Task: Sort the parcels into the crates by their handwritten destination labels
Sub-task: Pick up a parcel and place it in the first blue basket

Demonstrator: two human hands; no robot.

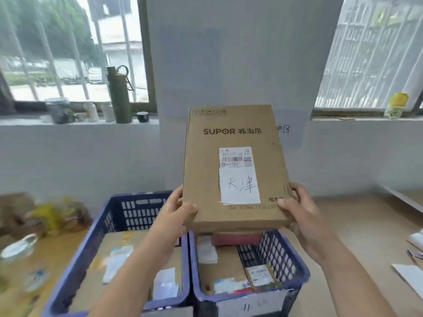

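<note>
At the bottom of the frame two blue crates stand side by side, the left crate (107, 216) and the right crate (290, 264), each already holding labelled parcels. A white tag on the right crate's near wall is seen, but its writing cannot be read.

Just above them, in the centre of the frame, a cardboard box (235, 165) is held up, tilted with its face toward the camera. It is gripped at its lower corners: the left hand (180, 209) is clamped on the lower left edge, thumb on the face, and the right hand (299, 207) is clamped on the lower right, fingers curled round the side. A handwritten label (239, 186) reading 天津 is stuck below a printed barcode slip.

A misplacement is judged the main risk, since the crate tags are hidden or illegible from here. As the box is held only at its low end, it could tip forward and drop onto the parcels below.

Farther off, a green flask (119, 94) stands on the sill at upper left.
</note>
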